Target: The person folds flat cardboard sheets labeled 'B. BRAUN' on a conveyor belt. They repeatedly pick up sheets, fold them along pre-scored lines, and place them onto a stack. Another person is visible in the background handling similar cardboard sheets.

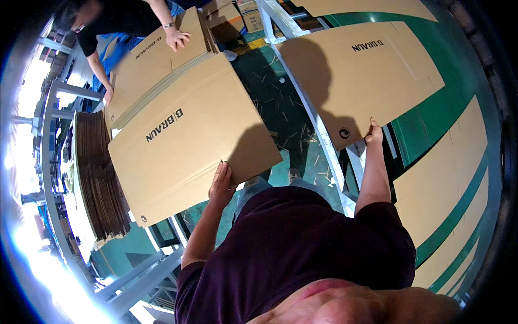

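On the left, a flat brown cardboard sheet (189,135) with dark print lies across a pile. My left hand (221,185) grips its near edge, fingers close together on the upper face, thumb hidden. A second printed cardboard sheet (367,75) lies on the right, over a green belt and a pale metal rail. My right hand (374,131) is closed on that sheet's near edge, thumb on top and the other fingers mostly hidden beneath. Shadows fall across both sheets.
At the far left, a co-worker's hands (176,39) touch another cardboard stack (162,59). A tall pile of cardboard (100,173) stands at the left. More sheets (448,173) lie on the green belt (426,129) at right. Cardboard scraps litter the green floor (264,81). A metal rail (324,129) runs between.
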`<state>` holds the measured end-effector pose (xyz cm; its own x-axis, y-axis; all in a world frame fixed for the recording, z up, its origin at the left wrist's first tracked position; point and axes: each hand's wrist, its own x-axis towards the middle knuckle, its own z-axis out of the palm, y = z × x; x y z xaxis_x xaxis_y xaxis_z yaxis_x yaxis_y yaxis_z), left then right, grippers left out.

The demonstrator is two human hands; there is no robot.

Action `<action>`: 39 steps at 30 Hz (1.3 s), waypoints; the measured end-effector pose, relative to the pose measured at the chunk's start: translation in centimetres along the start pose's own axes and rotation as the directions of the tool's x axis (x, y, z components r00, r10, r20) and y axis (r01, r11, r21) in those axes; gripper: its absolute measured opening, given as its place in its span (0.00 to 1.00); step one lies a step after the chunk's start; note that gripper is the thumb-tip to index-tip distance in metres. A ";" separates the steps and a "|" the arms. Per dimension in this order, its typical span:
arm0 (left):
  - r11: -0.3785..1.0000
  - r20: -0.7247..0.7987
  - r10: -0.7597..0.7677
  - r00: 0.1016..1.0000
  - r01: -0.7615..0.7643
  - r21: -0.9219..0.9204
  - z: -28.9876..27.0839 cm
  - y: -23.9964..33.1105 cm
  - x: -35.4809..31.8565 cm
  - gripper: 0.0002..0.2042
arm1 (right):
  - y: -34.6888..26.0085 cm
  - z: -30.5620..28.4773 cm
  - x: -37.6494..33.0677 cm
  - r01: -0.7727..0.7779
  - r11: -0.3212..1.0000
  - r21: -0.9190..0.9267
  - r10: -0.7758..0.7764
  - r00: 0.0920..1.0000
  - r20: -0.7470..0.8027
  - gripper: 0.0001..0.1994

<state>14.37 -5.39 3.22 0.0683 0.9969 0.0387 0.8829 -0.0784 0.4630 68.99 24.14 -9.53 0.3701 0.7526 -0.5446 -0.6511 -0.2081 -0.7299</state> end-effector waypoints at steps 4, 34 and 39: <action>0.998 -0.005 -0.008 1.000 0.008 0.066 0.4 -0.2 -1.0 0.34 | -3.8 9.2 -8.7 0.022 1.000 -0.009 -0.019 0.953 0.301 0.17; 0.970 0.089 -0.074 0.993 0.093 -0.223 3.9 -3.8 -9.4 0.16 | 30.6 17.2 -52.1 -0.646 0.552 -0.527 0.822 0.316 0.474 0.19; 0.949 0.560 -0.145 0.816 0.274 -0.154 2.1 -5.2 -15.7 0.17 | 32.7 16.6 -49.6 -0.745 0.299 -0.597 0.945 0.146 0.292 0.22</action>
<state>9.65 -20.61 -1.67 0.1881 0.8259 -0.5316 0.7856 0.1983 0.5861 18.38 -9.68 0.49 -0.7549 0.0957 -0.6488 -0.0752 -0.9954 -0.0593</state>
